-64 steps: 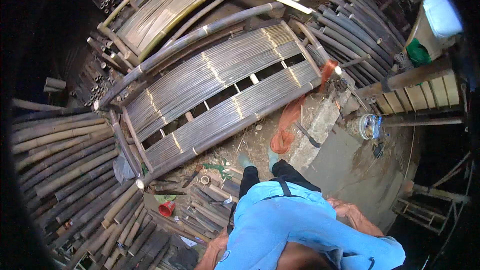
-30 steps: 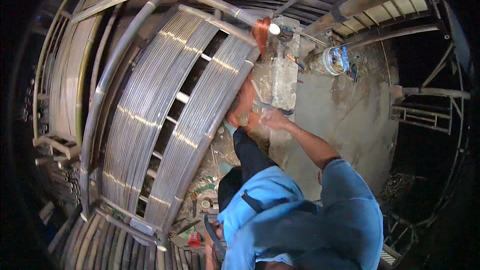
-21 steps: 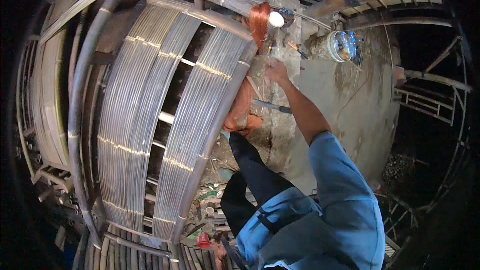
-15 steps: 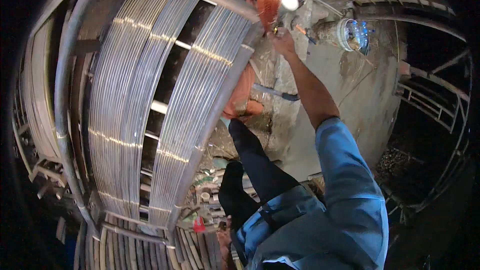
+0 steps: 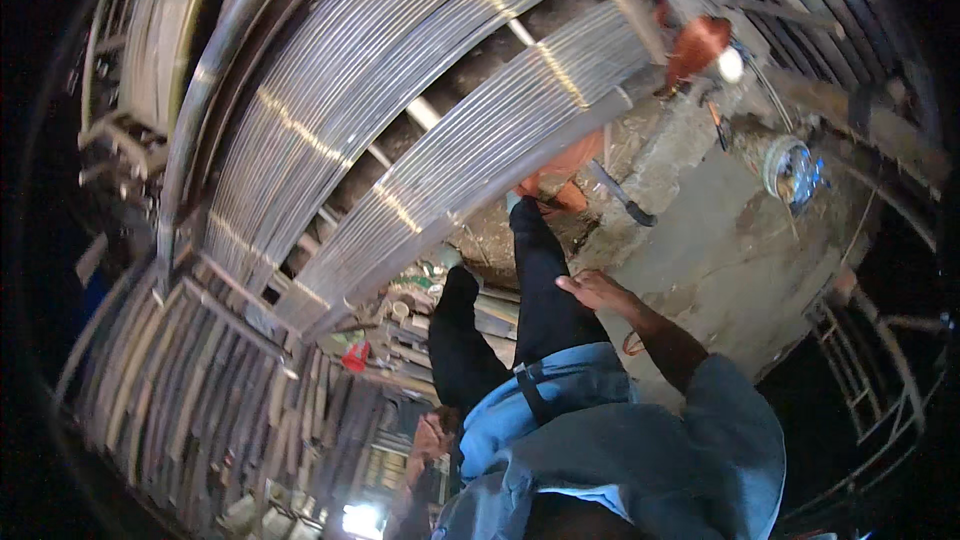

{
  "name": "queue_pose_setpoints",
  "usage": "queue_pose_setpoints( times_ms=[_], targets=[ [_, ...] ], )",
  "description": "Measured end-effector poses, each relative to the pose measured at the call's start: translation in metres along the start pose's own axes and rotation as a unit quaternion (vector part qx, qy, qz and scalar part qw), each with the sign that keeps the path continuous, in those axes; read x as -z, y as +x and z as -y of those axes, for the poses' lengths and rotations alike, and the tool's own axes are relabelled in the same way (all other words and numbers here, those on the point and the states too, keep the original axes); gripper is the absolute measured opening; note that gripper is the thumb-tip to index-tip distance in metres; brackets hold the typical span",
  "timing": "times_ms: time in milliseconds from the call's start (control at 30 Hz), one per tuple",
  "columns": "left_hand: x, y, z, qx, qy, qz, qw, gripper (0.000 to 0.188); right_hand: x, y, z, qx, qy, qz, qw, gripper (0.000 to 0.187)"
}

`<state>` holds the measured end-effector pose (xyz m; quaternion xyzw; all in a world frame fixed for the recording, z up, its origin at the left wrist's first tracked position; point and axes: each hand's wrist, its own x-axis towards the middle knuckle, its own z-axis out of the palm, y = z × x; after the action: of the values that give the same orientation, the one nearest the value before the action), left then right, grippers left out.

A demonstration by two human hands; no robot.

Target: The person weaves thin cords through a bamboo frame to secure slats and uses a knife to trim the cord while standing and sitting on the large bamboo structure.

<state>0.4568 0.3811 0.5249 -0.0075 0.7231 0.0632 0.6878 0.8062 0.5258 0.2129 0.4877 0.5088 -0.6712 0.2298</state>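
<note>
My right hand [image 5: 597, 292] is in front of my dark-trousered thigh, fingers drawn together in a pinch; whatever they hold, if anything, is too small to make out. A thin reddish loop [image 5: 631, 343] shows just below that wrist, and I cannot tell whether it joins the hand. By my left hip is my left hand [image 5: 430, 435], dim, its fingers not clear. A reddish-brown bundle of strands [image 5: 697, 48] hangs at the frame's far corner, apart from both hands. Long thin rods [image 5: 500, 90] lie in bound rows on the frame [image 5: 480, 195] ahead of me.
Dark poles [image 5: 220, 380] lie side by side at the left. A white bucket [image 5: 778, 168] with blue-tinted clear items stands at the far right. A dark-ended tool [image 5: 625, 195] and orange cloth [image 5: 570, 165] lie beside the frame. A red object [image 5: 355, 356] sits near the poles.
My right hand has left the reddish-brown bundle and come back to my thigh. The view has turned, so the rod frame now slants and more poles show at the left.
</note>
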Motion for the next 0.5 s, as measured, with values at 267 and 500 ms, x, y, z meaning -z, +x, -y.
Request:
queue_pose_setpoints(
  times_ms=[267, 500],
  targets=[
    [0.012, -0.053, -0.001, -0.013, -0.013, -0.059, 0.998, 0.033, 0.064, -0.096, 0.105, -0.051, -0.135, 0.155, 0.977, 0.071],
    [0.003, -0.032, 0.048, -0.047, -0.03, -0.323, 0.945, 0.052, 0.048, -0.1, 0.101, 0.061, -0.243, 0.05, 0.967, 0.069]
  ],
)
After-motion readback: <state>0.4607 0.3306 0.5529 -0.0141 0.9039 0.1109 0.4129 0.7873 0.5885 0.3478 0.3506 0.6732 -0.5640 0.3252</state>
